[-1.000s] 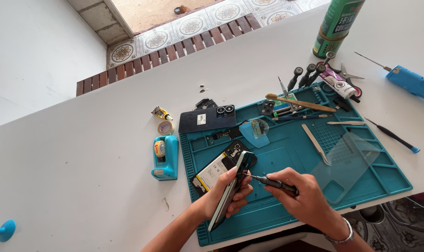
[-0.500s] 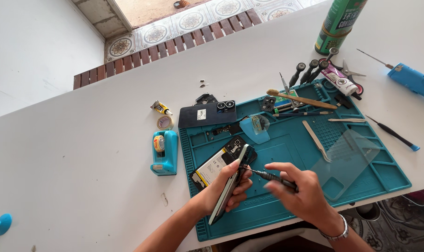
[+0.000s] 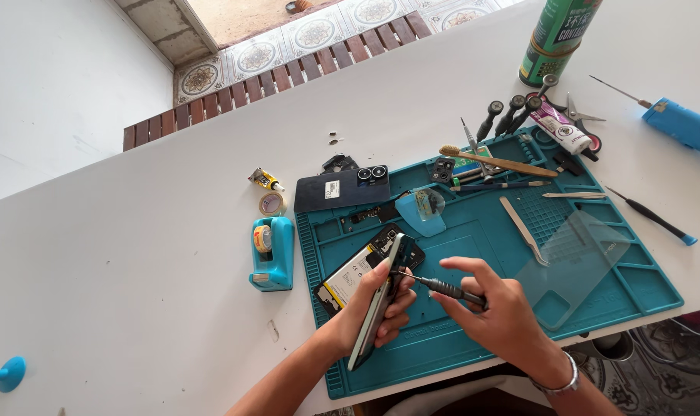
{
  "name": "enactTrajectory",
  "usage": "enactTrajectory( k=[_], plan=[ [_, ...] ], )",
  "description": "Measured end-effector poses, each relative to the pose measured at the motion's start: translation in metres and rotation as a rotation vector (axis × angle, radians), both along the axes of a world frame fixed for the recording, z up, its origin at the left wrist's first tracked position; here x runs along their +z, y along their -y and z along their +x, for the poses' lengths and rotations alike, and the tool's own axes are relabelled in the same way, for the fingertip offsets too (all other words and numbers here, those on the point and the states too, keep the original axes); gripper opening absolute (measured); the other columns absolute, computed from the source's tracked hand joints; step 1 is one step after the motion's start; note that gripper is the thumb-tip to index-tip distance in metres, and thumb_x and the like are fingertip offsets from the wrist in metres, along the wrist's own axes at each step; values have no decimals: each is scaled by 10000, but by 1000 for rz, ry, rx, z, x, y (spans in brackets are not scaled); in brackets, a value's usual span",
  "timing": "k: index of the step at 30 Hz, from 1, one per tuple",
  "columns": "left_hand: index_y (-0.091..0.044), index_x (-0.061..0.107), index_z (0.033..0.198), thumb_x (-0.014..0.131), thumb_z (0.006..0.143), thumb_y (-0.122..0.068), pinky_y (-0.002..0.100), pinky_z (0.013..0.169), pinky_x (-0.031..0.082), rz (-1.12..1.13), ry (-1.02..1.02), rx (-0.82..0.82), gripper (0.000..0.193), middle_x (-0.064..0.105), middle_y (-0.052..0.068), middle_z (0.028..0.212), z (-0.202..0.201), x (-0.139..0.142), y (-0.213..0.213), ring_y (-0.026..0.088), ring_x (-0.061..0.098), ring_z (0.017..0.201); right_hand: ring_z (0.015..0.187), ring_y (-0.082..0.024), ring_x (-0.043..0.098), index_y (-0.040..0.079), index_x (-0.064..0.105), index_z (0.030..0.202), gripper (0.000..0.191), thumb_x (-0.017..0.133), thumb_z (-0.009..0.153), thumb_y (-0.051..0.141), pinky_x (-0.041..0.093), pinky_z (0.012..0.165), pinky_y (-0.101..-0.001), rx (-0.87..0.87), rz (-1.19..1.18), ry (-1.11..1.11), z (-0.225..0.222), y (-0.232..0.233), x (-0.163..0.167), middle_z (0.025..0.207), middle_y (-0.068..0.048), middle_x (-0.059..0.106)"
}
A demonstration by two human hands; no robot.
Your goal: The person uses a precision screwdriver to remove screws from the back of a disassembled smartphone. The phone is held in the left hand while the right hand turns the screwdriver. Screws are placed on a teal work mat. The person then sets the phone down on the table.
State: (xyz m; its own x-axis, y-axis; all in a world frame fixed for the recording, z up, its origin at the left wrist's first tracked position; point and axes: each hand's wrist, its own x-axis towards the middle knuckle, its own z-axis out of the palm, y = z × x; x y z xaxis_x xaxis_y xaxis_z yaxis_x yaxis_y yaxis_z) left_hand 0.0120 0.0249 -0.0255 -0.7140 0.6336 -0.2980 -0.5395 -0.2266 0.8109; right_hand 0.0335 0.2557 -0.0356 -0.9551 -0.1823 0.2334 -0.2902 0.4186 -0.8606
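Here, low in the frame's centre, the left hand [image 3: 381, 308] grips a phone [image 3: 377, 304] tilted on edge over the mat [image 3: 473, 254]; the right hand [image 3: 504, 312] pinches a screwdriver [image 3: 442, 286], its tip touching the phone.

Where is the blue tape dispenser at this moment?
In the head view the blue tape dispenser stands on the white table, just left of the teal work mat and below a small roll of tape.

Phone repair bench: teal repair mat [image 3: 635, 285], screwdrivers [image 3: 511, 115] (tiled home floor).
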Motion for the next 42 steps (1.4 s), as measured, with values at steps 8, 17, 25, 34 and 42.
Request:
enactTrajectory(
  k=[8,17,25,34,42],
  plan=[
    [-138,428,920,385,971,-757,164,378,387,-9,-32,5,622,348,-58,629,0,1,0,20,417,455,398,-23,382,43,581,1225,469,775,852,249,255,370,-250,29,-19,-102,0,-1,-5,471,63,459],
    [-142,432,903,376,943,-791,170,366,383,-9,-32,8,653,339,-61,612,0,2,1,25,411,435,383,-33,397,46,570,1221,510,813,805,212,252,357,-258,59,-18,-85,1,-1,-7,467,50,492],
    [-147,432,889,376,929,-797,172,358,380,-24,-37,21,653,335,-61,606,0,5,-1,29,413,430,384,-46,409,50,613,1189,437,794,827,217,257,368,-268,70,-13,-72,1,1,-1,473,35,515],
    [-142,430,912,405,949,-774,169,376,373,28,21,0,633,337,-61,632,-2,7,1,21,400,461,429,-31,469,15,758,1089,270,758,868,170,341,391,-233,11,-60,-115,2,-2,1,523,16,594],
    [-92,497,999,434,966,-757,183,365,375,145,89,19,669,346,-49,633,-5,-3,3,33,397,449,419,-20,454,11,764,1078,254,756,870,156,312,389,-225,-15,-65,-125,2,0,2,506,20,586]
  ],
)
